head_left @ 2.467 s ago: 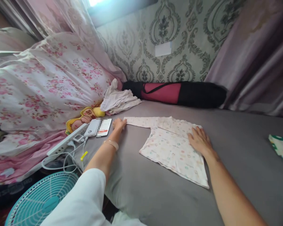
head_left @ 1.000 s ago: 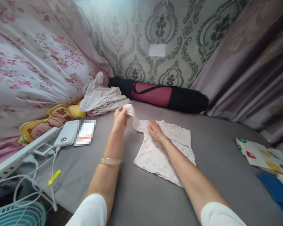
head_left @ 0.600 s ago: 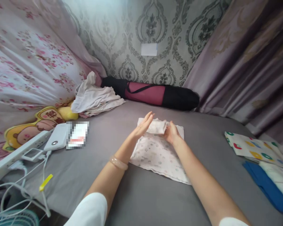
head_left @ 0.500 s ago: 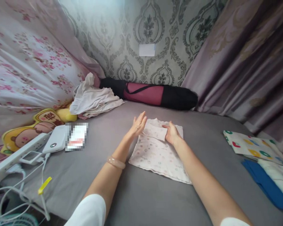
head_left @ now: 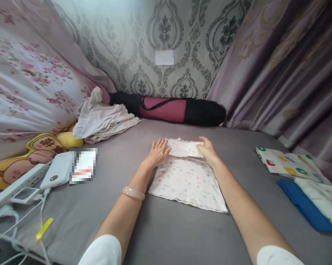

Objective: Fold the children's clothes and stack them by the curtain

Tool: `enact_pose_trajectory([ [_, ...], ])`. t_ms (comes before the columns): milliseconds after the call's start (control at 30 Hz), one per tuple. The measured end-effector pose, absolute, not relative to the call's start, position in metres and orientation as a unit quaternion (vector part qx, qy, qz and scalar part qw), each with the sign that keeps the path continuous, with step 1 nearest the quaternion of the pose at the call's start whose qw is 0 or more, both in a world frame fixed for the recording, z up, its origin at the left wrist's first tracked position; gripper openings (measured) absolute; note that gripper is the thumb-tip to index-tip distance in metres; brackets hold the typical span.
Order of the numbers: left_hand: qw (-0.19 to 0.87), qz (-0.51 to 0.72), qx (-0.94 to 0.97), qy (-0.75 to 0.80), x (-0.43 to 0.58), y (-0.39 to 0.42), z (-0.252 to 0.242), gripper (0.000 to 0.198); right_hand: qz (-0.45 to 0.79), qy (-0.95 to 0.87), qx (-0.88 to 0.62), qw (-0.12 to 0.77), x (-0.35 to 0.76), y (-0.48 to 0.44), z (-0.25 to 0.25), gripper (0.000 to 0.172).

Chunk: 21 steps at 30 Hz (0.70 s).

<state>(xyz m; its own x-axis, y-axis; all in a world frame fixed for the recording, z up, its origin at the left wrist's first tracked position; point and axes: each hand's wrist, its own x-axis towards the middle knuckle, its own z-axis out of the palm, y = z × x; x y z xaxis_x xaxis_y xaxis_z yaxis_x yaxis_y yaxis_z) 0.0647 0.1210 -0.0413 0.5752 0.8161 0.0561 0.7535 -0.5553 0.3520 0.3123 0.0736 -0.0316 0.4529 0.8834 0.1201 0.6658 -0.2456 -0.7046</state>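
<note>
A white cloth (head_left: 188,182) with a small pastel print lies on the grey bed sheet. Its far end is folded over into a narrow flap (head_left: 184,148), with a shadowed gap along the flap's near edge. My left hand (head_left: 157,152) rests palm down at the left end of the flap, fingers spread, a pale bangle on the wrist. At the right end, my right hand (head_left: 208,151) grips the flap's edge, its thumb over the fabric; some of its fingers are hidden.
Folded fabrics, one letter-printed (head_left: 293,163) and one blue (head_left: 306,206), lie at right. A crumpled pale cloth (head_left: 103,117) and a black-and-maroon long bag (head_left: 166,109) lie at the back. Left are a power bank (head_left: 59,169), a power strip (head_left: 19,187) and cables.
The flap now lies flatter and farther back on the cloth. My left hand has turned from edge-on to palm down, and my right hand has shifted outward. The view has swung slightly right.
</note>
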Motion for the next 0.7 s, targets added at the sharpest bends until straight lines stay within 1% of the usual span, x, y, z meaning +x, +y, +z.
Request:
enact_pose_trajectory([
  [100, 0.131, 0.086, 0.889, 0.431, 0.067, 0.120, -0.044, 0.065, 0.209, -0.427, -0.762, 0.439, 0.334, 0.077, -0.038, 0.069],
  [133, 0.127, 0.077, 0.893, 0.425, 0.068, 0.119, -0.046, 0.065, 0.208, -0.414, -0.767, 0.444, 0.339, 0.077, -0.041, 0.069],
  [267, 0.119, 0.044, 0.902, 0.413, 0.070, 0.119, -0.052, 0.064, 0.147, -0.402, -0.808, 0.404, 0.352, 0.068, -0.057, 0.059],
  [367, 0.106, 0.056, 0.898, 0.424, 0.070, 0.120, -0.054, 0.063, 0.110, -0.405, -0.825, 0.379, 0.355, 0.055, -0.064, 0.055],
  [467, 0.096, 0.068, 0.897, 0.426, 0.072, 0.122, -0.056, 0.062, 0.112, -0.448, -0.803, 0.376, 0.356, 0.045, -0.067, 0.054],
  [533, 0.096, 0.056, 0.899, 0.423, 0.072, 0.124, -0.059, 0.061, 0.102, -0.489, -0.779, 0.380, 0.357, 0.042, -0.068, 0.048],
  [600, 0.096, 0.039, 0.899, 0.425, 0.072, 0.125, -0.061, 0.061, 0.067, -0.531, -0.758, 0.373, 0.358, 0.039, -0.069, 0.039],
  [700, 0.094, 0.027, 0.896, 0.432, 0.071, 0.124, -0.063, 0.061, 0.018, -0.582, -0.749, 0.314, 0.356, 0.032, -0.066, 0.033],
])
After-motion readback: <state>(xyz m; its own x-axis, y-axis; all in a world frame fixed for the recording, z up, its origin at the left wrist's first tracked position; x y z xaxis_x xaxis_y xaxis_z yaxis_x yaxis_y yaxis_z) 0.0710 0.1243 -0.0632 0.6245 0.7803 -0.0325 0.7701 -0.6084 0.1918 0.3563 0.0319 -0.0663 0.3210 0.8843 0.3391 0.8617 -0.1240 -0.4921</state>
